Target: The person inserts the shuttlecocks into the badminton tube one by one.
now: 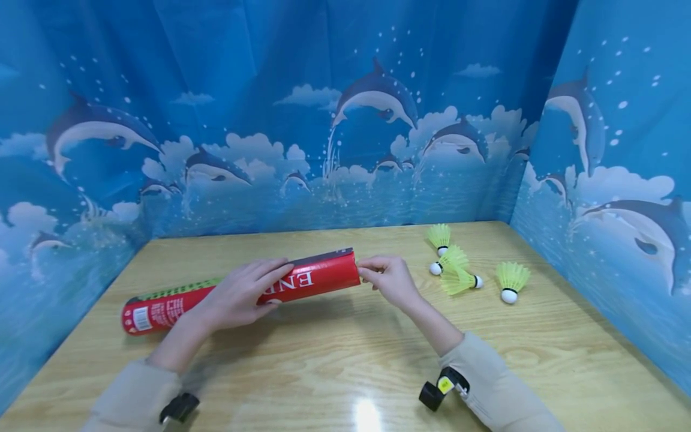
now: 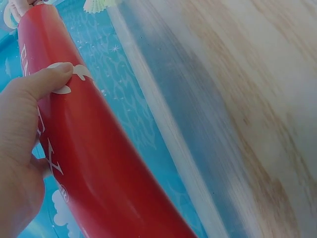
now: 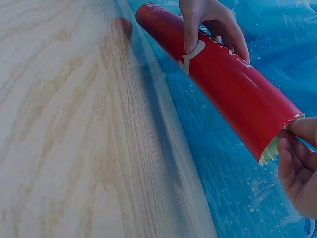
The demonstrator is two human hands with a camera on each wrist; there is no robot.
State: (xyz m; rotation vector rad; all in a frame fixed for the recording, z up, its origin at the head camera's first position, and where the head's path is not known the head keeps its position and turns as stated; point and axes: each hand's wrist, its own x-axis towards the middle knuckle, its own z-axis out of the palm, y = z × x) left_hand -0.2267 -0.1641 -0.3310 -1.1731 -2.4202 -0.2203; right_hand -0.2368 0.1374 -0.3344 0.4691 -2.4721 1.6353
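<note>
A long red shuttlecock tube (image 1: 329, 275) is held at a tilt over the wooden table, its right end raised and its left end low near the tabletop. My left hand (image 1: 241, 293) grips it around the middle, thumb on the near side in the left wrist view. At the raised open end, my right hand (image 1: 393, 282) has its thumb and fingers at the mouth. There the right wrist view shows the yellow-green skirt of a shuttlecock (image 3: 270, 151) just inside the rim, pinched by the right fingers; the rest of it is hidden in the tube.
Several yellow-green shuttlecocks with white heads lie on the table (image 1: 324, 372) at the right: three close together, among them one (image 1: 457, 281) on its side, and another shuttlecock (image 1: 511, 278) apart. A blue dolphin-print curtain (image 1: 259, 120) stands behind and along the sides.
</note>
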